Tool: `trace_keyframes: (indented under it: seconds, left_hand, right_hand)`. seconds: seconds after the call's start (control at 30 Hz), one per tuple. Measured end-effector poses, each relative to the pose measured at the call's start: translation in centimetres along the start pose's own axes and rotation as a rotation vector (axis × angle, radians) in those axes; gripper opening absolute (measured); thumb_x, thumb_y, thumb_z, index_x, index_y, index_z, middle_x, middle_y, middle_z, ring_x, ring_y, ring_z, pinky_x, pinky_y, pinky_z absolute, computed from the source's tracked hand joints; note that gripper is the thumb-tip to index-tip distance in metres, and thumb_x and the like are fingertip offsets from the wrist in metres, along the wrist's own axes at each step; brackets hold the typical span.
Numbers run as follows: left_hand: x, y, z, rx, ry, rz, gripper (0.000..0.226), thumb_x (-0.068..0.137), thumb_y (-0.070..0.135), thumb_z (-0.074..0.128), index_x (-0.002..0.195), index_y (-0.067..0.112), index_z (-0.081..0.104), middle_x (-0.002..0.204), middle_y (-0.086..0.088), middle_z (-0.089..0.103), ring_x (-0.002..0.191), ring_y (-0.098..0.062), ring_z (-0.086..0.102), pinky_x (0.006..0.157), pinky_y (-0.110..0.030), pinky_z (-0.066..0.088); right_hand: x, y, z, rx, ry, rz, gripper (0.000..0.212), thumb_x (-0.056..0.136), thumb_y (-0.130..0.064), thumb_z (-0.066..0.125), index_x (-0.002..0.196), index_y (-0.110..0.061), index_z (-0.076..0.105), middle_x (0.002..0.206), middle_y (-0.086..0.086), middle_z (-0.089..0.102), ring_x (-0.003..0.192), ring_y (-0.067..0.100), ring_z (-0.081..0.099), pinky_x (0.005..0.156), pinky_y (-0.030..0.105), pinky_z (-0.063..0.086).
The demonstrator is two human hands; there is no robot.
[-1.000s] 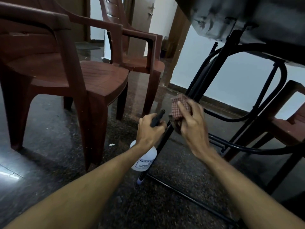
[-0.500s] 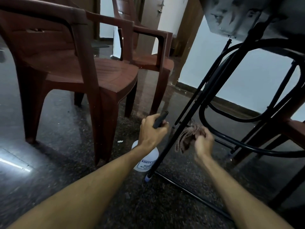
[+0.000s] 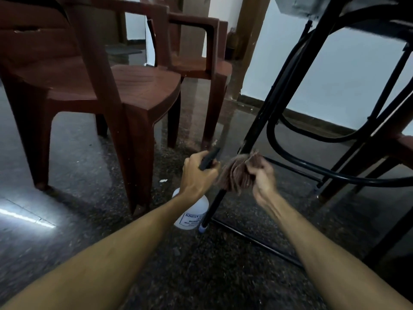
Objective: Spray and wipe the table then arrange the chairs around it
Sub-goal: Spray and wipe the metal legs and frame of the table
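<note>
I am low down, looking under the table (image 3: 312, 7), whose black metal legs fill the right half. My right hand (image 3: 262, 175) grips a red checked cloth (image 3: 237, 173) wrapped around the nearest slanted table leg (image 3: 263, 115), low on the leg. My left hand (image 3: 197, 173) holds a white spray bottle (image 3: 192, 214) by its black trigger head, just left of that leg. The bottle hangs close above the floor. A brown plastic armchair (image 3: 134, 86) stands at the left, a second brown armchair (image 3: 201, 63) behind it.
A third brown chair (image 3: 400, 148) shows at the right edge behind the black curved table braces (image 3: 290, 162). A black floor bar (image 3: 257, 242) runs from the leg's foot toward the lower right. Dark speckled stone floor (image 3: 67, 164) lies between chairs and table.
My right hand slid the cloth down the table leg, from a flat press higher up to a bunched grip low down. The view shifted slightly; the left hand kept holding the bottle.
</note>
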State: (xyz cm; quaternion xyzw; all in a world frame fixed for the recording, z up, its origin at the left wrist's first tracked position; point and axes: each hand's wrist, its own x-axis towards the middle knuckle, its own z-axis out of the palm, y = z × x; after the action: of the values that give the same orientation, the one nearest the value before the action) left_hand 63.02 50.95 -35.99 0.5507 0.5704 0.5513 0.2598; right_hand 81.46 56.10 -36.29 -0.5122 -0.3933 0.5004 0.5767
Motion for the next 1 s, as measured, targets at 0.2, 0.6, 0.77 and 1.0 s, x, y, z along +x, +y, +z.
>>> trace_keyframes:
  seconds: [0.2,0.6,0.77,1.0]
  left_hand:
    - [-1.7,-3.0,0.2,0.018,-0.030,-0.070,0.028,0.088,0.029,0.067,0.070,0.011,0.056,0.060,-0.020,0.055,0.053,-0.041,0.055,0.051,-0.053,0.052]
    - [-2.9,-5.7,-0.4,0.078,-0.068,-0.115,0.026,0.088,0.032,0.065,0.073,0.012,0.059,0.061,-0.019,0.057,0.055,-0.041,0.059,0.053,-0.051,0.055]
    - [-3.7,-7.2,-0.3,0.082,-0.090,-0.128,0.025,0.090,0.023,0.068,0.071,0.010,0.057,0.056,-0.001,0.049,0.052,-0.019,0.046,0.054,-0.040,0.045]
    - [-3.8,-8.2,-0.6,0.058,-0.099,-0.128,0.030,0.091,0.025,0.068,0.070,0.009,0.053,0.055,-0.002,0.045,0.052,-0.019,0.040,0.055,-0.035,0.037]
  right_hand:
    - [-2.6,1.3,-1.8,-0.584,0.145,-0.544,0.039,0.087,0.008,0.064,0.123,-0.007,0.071,0.112,0.005,0.068,0.108,0.019,0.063,0.092,0.025,0.051]
    - [-3.1,6.7,-0.2,-1.391,-0.086,-0.775,0.051,0.096,-0.007,0.056,0.144,-0.020,0.046,0.125,0.011,0.038,0.114,0.032,0.042,0.081,0.041,0.050]
    - [-4.5,12.5,-0.9,-1.458,-0.329,-0.710,0.040,0.094,-0.007,0.054,0.133,-0.012,0.052,0.129,0.016,0.042,0.119,0.037,0.043,0.091,0.048,0.045]
    - [-0.5,10.3,-3.4,-0.330,0.074,-0.034,0.039,0.097,0.008,0.044,0.123,-0.013,0.064,0.103,0.003,0.065,0.100,0.025,0.062,0.084,0.029,0.047]
